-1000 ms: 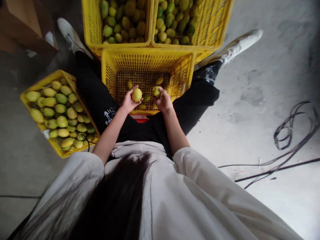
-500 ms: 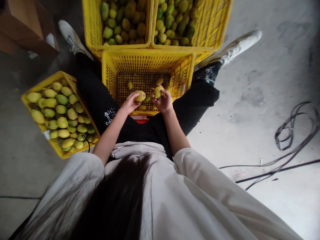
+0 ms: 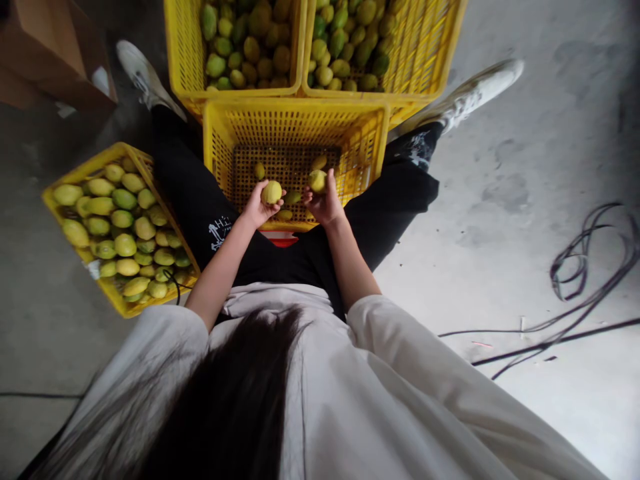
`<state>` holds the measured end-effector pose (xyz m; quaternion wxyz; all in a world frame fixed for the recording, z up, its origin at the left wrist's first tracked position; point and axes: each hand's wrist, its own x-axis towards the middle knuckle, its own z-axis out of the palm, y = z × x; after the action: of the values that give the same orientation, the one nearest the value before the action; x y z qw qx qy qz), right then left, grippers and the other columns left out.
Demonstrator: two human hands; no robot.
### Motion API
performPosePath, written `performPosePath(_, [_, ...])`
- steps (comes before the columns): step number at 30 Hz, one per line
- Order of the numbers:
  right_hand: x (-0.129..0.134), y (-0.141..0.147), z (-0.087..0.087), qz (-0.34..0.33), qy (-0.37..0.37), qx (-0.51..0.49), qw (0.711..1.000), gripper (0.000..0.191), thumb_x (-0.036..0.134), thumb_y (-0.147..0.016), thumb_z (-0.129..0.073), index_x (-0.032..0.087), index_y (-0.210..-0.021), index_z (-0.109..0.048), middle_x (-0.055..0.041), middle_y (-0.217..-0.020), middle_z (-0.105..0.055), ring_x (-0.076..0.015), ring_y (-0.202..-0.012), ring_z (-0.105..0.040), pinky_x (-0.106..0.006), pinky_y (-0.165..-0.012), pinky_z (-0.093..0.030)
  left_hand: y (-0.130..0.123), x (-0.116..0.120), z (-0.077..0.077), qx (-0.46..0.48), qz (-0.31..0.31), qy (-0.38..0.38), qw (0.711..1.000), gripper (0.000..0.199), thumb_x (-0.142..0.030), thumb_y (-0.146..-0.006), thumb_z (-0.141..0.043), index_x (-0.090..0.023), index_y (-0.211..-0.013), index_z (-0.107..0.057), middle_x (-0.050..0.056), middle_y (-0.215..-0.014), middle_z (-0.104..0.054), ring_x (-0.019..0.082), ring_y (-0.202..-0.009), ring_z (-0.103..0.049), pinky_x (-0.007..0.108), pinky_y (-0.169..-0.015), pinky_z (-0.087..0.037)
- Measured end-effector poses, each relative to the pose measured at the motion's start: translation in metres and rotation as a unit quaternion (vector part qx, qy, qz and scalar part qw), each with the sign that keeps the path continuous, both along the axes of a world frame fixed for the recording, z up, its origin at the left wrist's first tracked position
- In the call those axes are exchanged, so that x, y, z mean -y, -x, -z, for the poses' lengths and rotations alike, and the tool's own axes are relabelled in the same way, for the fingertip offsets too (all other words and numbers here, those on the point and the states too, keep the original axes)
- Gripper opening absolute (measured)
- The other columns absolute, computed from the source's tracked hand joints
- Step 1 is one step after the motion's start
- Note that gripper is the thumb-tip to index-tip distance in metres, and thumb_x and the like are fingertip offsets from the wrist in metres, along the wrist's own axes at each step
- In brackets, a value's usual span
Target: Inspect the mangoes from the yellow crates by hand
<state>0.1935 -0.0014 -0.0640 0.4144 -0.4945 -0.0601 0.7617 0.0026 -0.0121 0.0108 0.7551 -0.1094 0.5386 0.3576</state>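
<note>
The left hand [image 3: 257, 207] cups a yellow fruit [image 3: 271, 193] from beneath, fingers curled around its near and left sides. The right hand [image 3: 326, 205] cradles a yellow-green fruit [image 3: 317, 181], thumb raised along its right side and fingertips at its left. Both fruits are above the near part of the middle crate [image 3: 295, 103], apart from each other.

In the last half second the yellow fruit has been turned: its long side lay across the view, and now its outline is nearly round. The right thumb has lifted to a more upright position. Both fruits remain in hand, and I judge this to be handling and turning rather than release.

The yellow fruit's long axis seems to point roughly up toward the head, one end facing the viewer. The yellow-green fruit looks slightly longer from left to right, but its exact axis is unclear.

Farther out, a few loose fruits [image 3: 259, 171] lie on the crate's floor, one at far left, one at far right, others nearer. A filled crate [image 3: 113, 299] stands to the left, slanted, and two more crates [image 3: 240, 91] holding fruit sit at the far side
</note>
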Motion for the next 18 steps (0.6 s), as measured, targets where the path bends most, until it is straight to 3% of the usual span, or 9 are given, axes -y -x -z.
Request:
performPosePath(4, [-0.0010,-0.0033,0.0005,0.026,-0.009,0.002,1.000,0.043,0.073,-0.095,-0.073,0.033,-0.111,-0.071,0.0035,-0.079,-0.072,-0.0142,-0.071,-0.069,-0.026,-0.060,-0.062,-0.0027,0.0010,0.0058,-0.025,-0.005,0.003,1.000,0.040,-0.049,-0.095,-0.081,-0.021,-0.123,-0.073,0.003,-0.082,-0.075,0.011,-0.057,-0.068,0.018,-0.049,-0.049])
performPosePath(9, [0.0023,-0.0024,-0.0026,0.014,-0.024,0.032,0.999,0.042,0.069,-0.090,-0.078,0.033,-0.110,-0.070,0.0023,-0.091,-0.076,-0.0138,-0.071,-0.067,-0.026,-0.057,-0.056,-0.0056,0.0035,0.0069,-0.047,0.000,-0.006,0.999,0.038,-0.041,-0.093,-0.085,-0.021,-0.125,-0.074,0.000,-0.077,-0.072,0.009,-0.053,-0.066,0.017,-0.051,-0.049])
performPosePath(14, [0.0030,-0.0034,-0.0042,-0.005,-0.012,0.040,0.999,0.050,0.078,-0.089,-0.072,0.033,-0.111,-0.069,-0.0017,-0.097,-0.076,-0.0216,-0.090,-0.071,-0.034,-0.069,-0.061,-0.0065,0.0034,0.0027,-0.058,0.000,-0.010,0.998,0.043,-0.049,-0.091,-0.088,-0.020,-0.121,-0.076,0.000,-0.074,-0.072,0.010,-0.055,-0.066,0.021,-0.054,-0.050])
performPosePath(18, [0.0015,-0.0035,-0.0031,0.007,0.003,0.022,1.000,0.041,0.072,-0.097,-0.066,0.032,-0.108,-0.068,0.0009,-0.090,-0.072,-0.0193,-0.093,-0.072,-0.030,-0.073,-0.060,-0.0031,0.0015,0.0037,-0.047,-0.011,0.014,0.999,0.042,-0.059,-0.093,-0.082,-0.022,-0.113,-0.077,0.000,-0.073,-0.071,0.011,-0.055,-0.065,0.021,-0.053,-0.050])
